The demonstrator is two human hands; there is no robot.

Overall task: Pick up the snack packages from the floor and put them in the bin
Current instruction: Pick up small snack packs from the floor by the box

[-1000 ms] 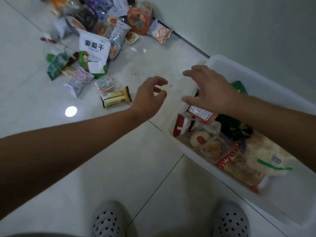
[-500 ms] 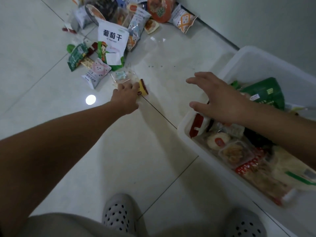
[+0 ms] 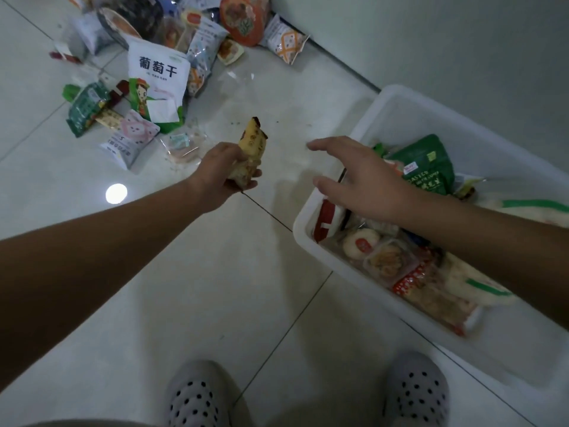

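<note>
A: What's in your left hand (image 3: 226,169) rn?

B: Yellow snack pack (image 3: 251,149), fingers clamped round its lower half, top end sticking up past my thumb. It's off the floor (image 3: 215,272), held between the pile and the white bin (image 3: 311,217).

A: And the right hand (image 3: 363,177)?

B: Empty, fingers spread, palm down, hovering over the bin's near-left corner. Not touching anything.

A: Bin contents?

B: Already several packs inside, incl. a green bag (image 3: 428,167) behind my wrist and a round pastry (image 3: 360,243) near the front rim.

A: Floor pile?

B: Plenty there. Big white raisin bag (image 3: 157,78) w/ green bottom, pink-white pouch (image 3: 135,137) just below it, clear wrapper (image 3: 184,146) beside my left knuckles, orange round pack (image 3: 243,18) by the wall.
</note>
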